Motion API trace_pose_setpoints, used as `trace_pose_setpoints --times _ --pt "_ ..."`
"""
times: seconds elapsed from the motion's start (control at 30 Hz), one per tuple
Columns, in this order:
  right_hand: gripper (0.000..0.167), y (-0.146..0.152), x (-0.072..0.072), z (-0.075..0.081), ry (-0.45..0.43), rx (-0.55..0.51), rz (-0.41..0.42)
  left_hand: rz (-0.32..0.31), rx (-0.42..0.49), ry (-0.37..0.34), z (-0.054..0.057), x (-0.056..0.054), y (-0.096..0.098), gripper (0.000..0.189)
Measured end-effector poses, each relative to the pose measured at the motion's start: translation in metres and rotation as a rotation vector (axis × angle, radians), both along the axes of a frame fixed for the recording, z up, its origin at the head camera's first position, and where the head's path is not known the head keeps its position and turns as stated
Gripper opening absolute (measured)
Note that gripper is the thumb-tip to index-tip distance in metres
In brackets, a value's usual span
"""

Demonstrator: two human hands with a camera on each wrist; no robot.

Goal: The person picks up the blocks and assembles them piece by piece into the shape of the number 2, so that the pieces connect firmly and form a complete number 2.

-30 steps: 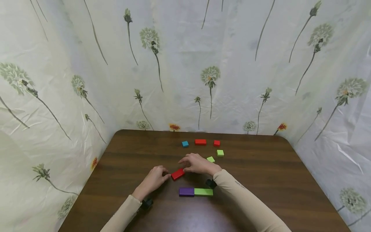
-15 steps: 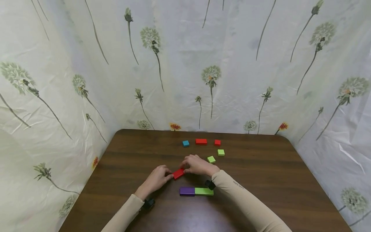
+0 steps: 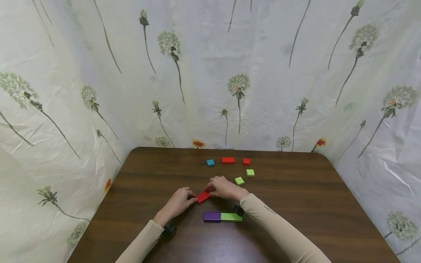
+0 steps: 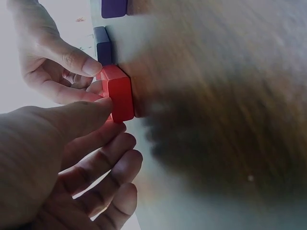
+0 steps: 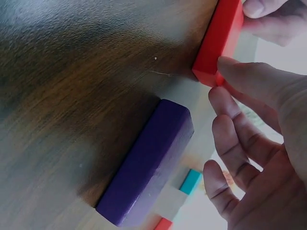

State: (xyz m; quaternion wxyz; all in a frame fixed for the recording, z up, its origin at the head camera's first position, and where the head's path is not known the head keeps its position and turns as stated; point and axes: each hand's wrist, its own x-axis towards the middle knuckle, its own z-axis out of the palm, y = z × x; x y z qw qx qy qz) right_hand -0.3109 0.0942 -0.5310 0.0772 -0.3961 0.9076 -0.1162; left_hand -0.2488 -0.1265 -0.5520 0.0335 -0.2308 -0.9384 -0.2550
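Between my hands lies a red rectangular block (image 3: 202, 197), set at a slant on the brown wooden table. My left hand (image 3: 177, 203) pinches its left end between thumb (image 4: 91, 115) and index finger, the other fingers loosely bent below. At the right end, my right hand (image 3: 224, 188) pinches the same block with thumb and index finger, its remaining fingers spread. A purple block (image 5: 146, 163) lies close to the right hand in the right wrist view; that hand hides it in the head view. Nearer the body, a purple block (image 3: 212, 217) sits end to end with a long green block (image 3: 231, 217).
Toward the back of the table (image 3: 289, 193) lie a small blue block (image 3: 210, 163), a red rectangular block (image 3: 228, 160) and a small red block (image 3: 246, 161). Two small green blocks (image 3: 250, 173) are beyond the right wrist. A flowered curtain (image 3: 204, 73) surrounds the table's back and sides.
My left hand has shifted slightly right and closed its fingertips on the red block's left end. My right hand's fingers have drawn in onto the right end. The last half second shows almost no movement.
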Motion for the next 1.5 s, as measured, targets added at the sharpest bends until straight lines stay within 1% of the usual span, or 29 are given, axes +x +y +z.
trace_pose_setpoints --times 0.3,0.47,0.57,0.8,1.1,1.33,1.5 --pt "0.022 0.004 0.002 0.001 -0.002 -0.013 -0.001 -0.017 0.007 0.011 0.001 0.001 0.003 0.018" --pt "0.022 0.007 0.006 0.002 -0.002 -0.007 -0.006 -0.034 0.02 0.007 -0.001 0.002 0.005 0.017" --pt "0.022 0.01 0.008 0.003 -0.003 -0.012 -0.001 -0.042 0.022 0.015 -0.002 0.003 0.007 0.017" --pt "0.023 0.017 0.01 0.002 0.021 -0.013 0.019 -0.059 0.025 0.027 -0.001 0.006 0.012 0.016" --pt "0.023 0.023 0.011 0.002 0.046 0.022 0.048 -0.08 0.007 -0.026 0.002 0.008 0.017 0.016" --pt "0.023 0.025 0.014 0.004 0.033 0.012 0.059 -0.098 -0.006 -0.048 0.005 0.009 0.019 0.015" --pt "0.023 0.027 0.015 0.002 0.041 0.008 0.07 -0.095 -0.014 -0.087 0.006 0.01 0.02 0.017"
